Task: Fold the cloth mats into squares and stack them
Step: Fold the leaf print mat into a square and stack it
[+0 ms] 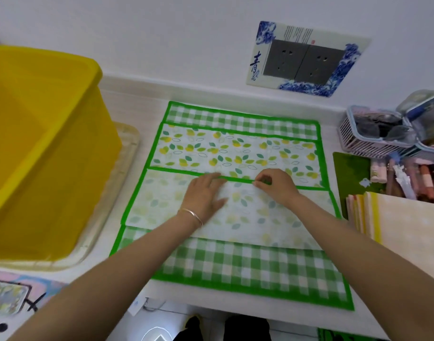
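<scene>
A leaf-print cloth mat [235, 151] with a green border lies on top of a green-and-white checked mat [248, 269] in the middle of the white table. The near half of the leaf-print mat is folded over, its paler underside [248, 217] facing up. Its folded edge runs across the mat's middle. My left hand [203, 195] presses flat on the folded part, fingers straight, just below that edge. My right hand [275, 184] pinches the green border of the folded edge. A stack of folded cream and yellow-striped cloths [393, 217] lies to the right.
A large yellow plastic bin [38, 143] stands on a clear tray [117, 183] at the left. At the right are a white basket [373, 139] of small items, a green pad [351, 173] and tubes. The wall with a socket plate [307, 60] is behind.
</scene>
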